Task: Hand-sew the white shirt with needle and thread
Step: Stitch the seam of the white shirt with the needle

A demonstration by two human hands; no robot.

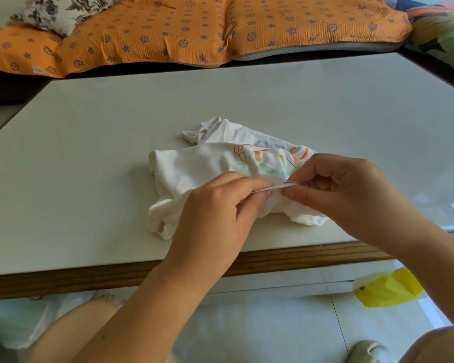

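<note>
Right hand (351, 189): we pinch the needle (290, 182) at the cloth's edge, likely to push a stitch through.
Left hand (215, 210): we pinch that edge flat, steadying it.
Shirt (194, 166): bunched on the table (116, 127), near its front edge.

Shirt (194, 174): soft white knit cloth, matt, creased, smooth printed lettering. Bench (168, 106) top: pale, smooth, faintly glossy; edge dark grained wood. Sofa cover (194, 30): orange quilted cloth, crinkled. Floor (273, 323): glossy tile. Yellow bag (388, 288): thin plastic, possibly.
</note>
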